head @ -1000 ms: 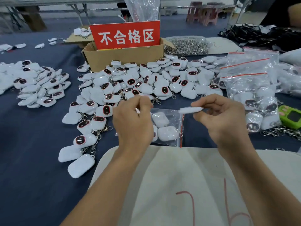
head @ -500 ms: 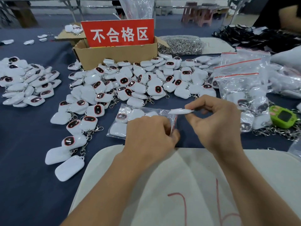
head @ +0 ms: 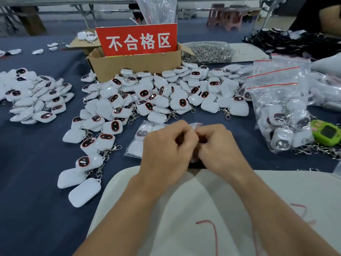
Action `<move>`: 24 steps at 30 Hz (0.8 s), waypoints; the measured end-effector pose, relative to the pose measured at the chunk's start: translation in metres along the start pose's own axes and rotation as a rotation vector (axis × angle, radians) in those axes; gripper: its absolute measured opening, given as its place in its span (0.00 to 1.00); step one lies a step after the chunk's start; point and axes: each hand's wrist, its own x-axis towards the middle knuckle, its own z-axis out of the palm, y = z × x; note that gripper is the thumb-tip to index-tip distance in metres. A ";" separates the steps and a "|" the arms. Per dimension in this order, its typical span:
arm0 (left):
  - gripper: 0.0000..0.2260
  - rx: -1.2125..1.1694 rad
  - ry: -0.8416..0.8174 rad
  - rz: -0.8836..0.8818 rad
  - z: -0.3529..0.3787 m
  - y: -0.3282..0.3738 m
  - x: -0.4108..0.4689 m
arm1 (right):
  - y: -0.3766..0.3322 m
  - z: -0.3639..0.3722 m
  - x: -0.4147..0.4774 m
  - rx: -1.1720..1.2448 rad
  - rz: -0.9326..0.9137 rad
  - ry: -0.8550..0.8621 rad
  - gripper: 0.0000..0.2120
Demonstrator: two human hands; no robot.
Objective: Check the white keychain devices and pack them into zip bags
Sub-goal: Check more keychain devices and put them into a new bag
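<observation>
Your two hands meet at the centre, knuckles up and fingers curled inward. Your left hand (head: 167, 150) and right hand (head: 218, 148) are both pinched on the red-striped mouth of one zip bag (head: 142, 139), thumbs and fingertips nearly touching each other. The bag lies flat on the blue table (head: 33, 182), its body stretching toward 9 o'clock from your left hand. At least three white keychain devices (head: 143, 133) show through the plastic; your hands hide the rest, so the full count cannot be told.

From 10 to 1 o'clock of your hands spreads one big loose pile of devices (head: 162, 97), far too many and too overlapped to count, with a trail of about ten running toward 8 o'clock. A second, smaller heap (head: 36, 97) sits at far 9 o'clock.

At 12 o'clock stands one cardboard box (head: 136, 65) carrying one red sign (head: 137, 40). At 1 o'clock, behind the pile, lies one bag of metal clips (head: 206, 52).

At 3 o'clock sits a stack of filled zip bags (head: 276, 108); three red seal strips are visible. Just beside it is one green device (head: 325, 133).

A white cloth (head: 184, 209) with red marks lies at 6 o'clock, under your forearms.
</observation>
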 end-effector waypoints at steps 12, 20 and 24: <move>0.13 -0.447 0.485 -0.503 -0.028 -0.031 0.032 | 0.051 -0.039 0.037 -0.353 0.162 0.330 0.30; 0.10 -0.107 0.269 -0.327 -0.017 -0.023 0.023 | 0.054 -0.033 0.051 -0.641 0.081 0.146 0.25; 0.11 0.016 0.167 -0.348 -0.016 -0.021 0.022 | 0.049 -0.033 0.039 -0.549 0.106 0.259 0.23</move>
